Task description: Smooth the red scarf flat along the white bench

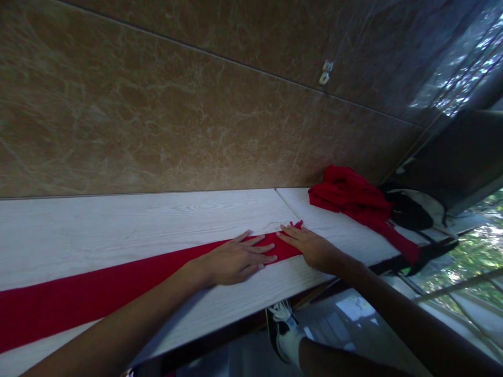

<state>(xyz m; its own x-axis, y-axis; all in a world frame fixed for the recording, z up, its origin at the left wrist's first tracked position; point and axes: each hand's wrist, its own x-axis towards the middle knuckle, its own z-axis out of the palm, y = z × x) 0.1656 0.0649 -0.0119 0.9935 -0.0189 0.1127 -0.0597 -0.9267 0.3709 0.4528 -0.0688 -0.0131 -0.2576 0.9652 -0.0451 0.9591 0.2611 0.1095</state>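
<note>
A long red scarf [98,290] lies stretched flat along a white wooden tabletop [157,220], its fringed end near the middle. My left hand [236,259] rests flat on the scarf with fingers spread, open. Pressing on the fringed end of the scarf is my right hand [310,246], also flat with fingers stretched out. The two hands lie side by side, fingertips almost touching.
A crumpled red cloth [349,201] lies at the far right of the table, beside a black and white bag [412,209]. A brown marble wall [196,104] stands behind the table. My shoe [281,327] shows below the table edge.
</note>
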